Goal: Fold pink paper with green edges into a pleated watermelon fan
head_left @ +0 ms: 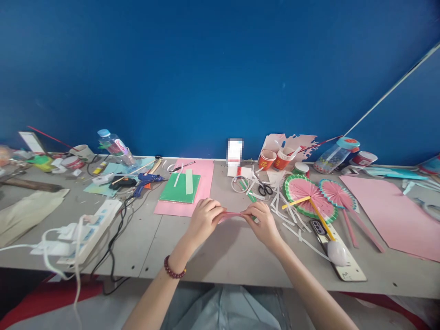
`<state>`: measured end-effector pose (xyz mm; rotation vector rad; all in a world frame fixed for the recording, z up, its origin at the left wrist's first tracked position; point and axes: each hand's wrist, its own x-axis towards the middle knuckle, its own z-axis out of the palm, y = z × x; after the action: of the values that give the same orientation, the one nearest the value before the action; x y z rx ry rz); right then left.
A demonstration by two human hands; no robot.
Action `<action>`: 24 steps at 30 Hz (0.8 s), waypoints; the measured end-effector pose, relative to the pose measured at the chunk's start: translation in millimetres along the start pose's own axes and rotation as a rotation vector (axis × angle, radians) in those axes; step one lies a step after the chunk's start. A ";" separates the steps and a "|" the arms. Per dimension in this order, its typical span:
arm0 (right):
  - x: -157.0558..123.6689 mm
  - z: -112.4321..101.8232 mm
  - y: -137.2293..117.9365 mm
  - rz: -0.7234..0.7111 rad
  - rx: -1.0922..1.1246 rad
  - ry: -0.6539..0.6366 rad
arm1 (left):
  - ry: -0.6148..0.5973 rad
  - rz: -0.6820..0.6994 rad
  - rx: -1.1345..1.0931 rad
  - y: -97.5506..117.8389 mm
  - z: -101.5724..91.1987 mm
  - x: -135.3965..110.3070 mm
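Observation:
My left hand and my right hand pinch the two ends of a narrow folded pink paper strip, held just above the grey table at its middle. A dark bead bracelet sits on my left wrist. Behind my left hand lies a pink sheet with a green card on top. To the right of my right hand lie two watermelon paper fans with stick handles, among white paper offcuts.
Black-handled scissors, a tape ring and red paper cups stand behind my right hand. A blue glue gun, a power strip with cords and a plastic bottle are left. A large pink sheet and a ruler lie right.

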<state>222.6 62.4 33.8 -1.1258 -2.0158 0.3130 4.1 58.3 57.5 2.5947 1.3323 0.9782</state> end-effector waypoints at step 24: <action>-7.2 -6.8 5.6 0.004 0.059 0.063 | -0.174 -0.041 -0.214 -11.1 -10.0 -6.0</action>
<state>233.2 58.7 31.6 -1.0900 -1.9369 0.3328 -12.0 58.5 58.8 2.4200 1.1655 0.8178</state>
